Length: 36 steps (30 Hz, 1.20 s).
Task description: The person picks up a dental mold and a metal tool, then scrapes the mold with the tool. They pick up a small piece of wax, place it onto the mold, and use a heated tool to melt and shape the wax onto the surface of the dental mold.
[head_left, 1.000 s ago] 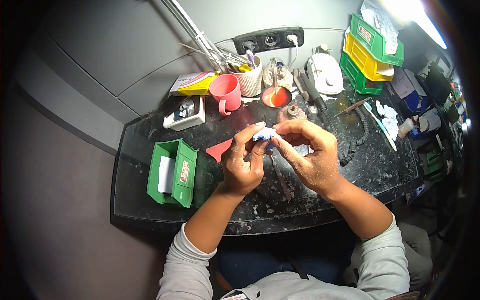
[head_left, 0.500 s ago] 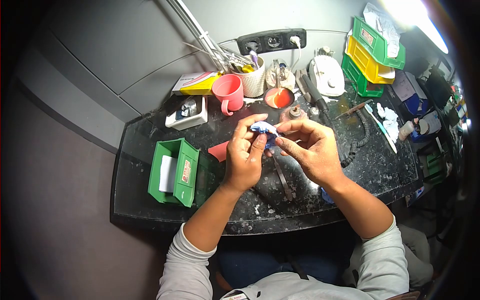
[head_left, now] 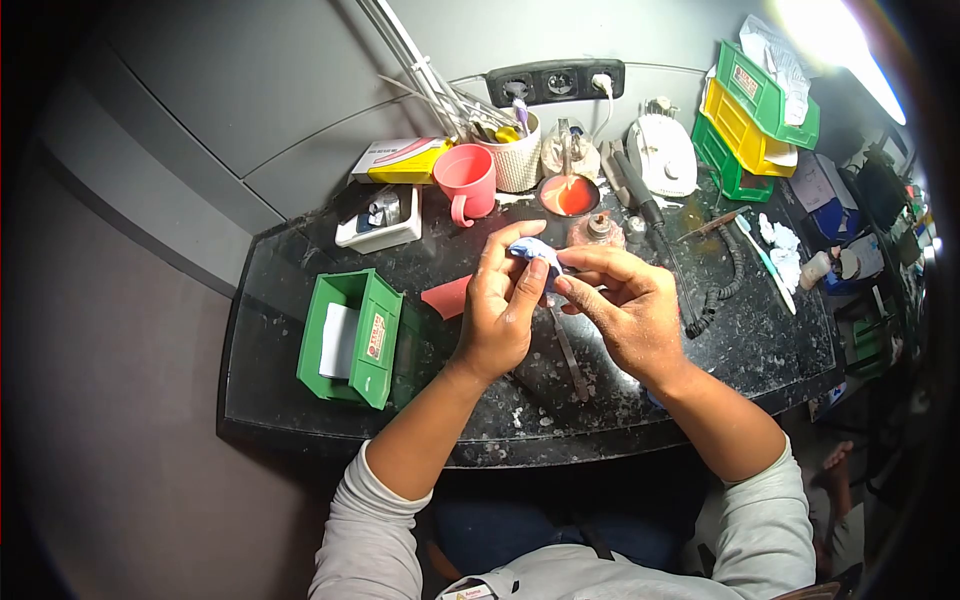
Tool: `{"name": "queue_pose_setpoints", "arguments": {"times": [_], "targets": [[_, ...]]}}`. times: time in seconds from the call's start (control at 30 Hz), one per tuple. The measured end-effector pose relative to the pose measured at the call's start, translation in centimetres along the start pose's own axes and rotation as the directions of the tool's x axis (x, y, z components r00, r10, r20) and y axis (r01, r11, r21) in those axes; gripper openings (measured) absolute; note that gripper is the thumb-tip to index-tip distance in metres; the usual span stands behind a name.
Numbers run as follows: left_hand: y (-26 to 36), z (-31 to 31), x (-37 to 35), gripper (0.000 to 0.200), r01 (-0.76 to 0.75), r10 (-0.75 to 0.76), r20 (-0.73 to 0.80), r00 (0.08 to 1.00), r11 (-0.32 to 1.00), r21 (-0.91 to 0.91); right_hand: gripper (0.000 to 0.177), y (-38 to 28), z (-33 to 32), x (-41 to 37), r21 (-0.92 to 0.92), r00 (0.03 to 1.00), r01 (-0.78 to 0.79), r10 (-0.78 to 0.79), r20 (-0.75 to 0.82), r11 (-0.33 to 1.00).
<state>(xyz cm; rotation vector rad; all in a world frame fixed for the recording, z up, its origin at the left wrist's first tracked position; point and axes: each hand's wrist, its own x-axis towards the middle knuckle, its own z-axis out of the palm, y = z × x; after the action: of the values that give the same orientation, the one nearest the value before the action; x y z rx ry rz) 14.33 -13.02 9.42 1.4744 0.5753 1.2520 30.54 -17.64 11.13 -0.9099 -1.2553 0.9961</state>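
Observation:
A small blue and whitish piece [head_left: 532,250] is held over the middle of the bench. My left hand [head_left: 505,300] is closed round its left side, with the thumb on its near face. At its right edge, the thumb and index finger of my right hand [head_left: 630,312] are pinched together, dusted with pale powder. Below the hands a thin metal spatula [head_left: 570,355] lies on the dark bench. Just left of my left hand is a flat pink sheet [head_left: 447,298]. Behind the fingers stand a small glass burner [head_left: 598,232] and a round dish of red material [head_left: 569,195].
On the speckled bench [head_left: 480,425] are a green bin [head_left: 385,345], a white box [head_left: 385,232], a pink mug [head_left: 466,178], a holder [head_left: 518,165], a white device [head_left: 662,150], a corded handpiece [head_left: 640,190] and a toothbrush [head_left: 768,265]. Stacked bins [head_left: 745,125] stand at right.
The view has shifted slightly. The blue piece is turned a little and my left thumb sits higher on it. At the lower right, a person's hand has come into view.

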Motion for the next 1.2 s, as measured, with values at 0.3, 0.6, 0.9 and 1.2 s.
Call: {"name": "queue_pose_setpoints", "arguments": {"times": [0.3,0.6,0.9,1.2], "targets": [[-0.06,0.08,-0.15,0.035,-0.043,0.043,-0.013,0.999,0.998,0.044,0.025,-0.12,0.14,-0.03,-0.143,0.996,0.082,-0.084,-0.01,0.986],[-0.08,0.27,-0.22,0.034,-0.091,0.091,-0.009,0.996,0.994,0.06,0.024,-0.31,0.2,-0.04,-0.151,0.994,0.104,-0.105,0.0,0.983],[-0.18,0.06,-0.37,0.034,-0.109,0.109,0.012,0.994,0.993,0.051,0.023,-0.39,0.25,0.01,-0.153,0.994,0.105,-0.106,0.001,0.983],[0.1,0.09,-0.25,0.042,-0.124,0.127,0.067,0.99,0.991,-0.047,0.024,-0.72,0.06,0.02,-0.28,0.956,0.283,-0.293,0.007,0.917]]}}
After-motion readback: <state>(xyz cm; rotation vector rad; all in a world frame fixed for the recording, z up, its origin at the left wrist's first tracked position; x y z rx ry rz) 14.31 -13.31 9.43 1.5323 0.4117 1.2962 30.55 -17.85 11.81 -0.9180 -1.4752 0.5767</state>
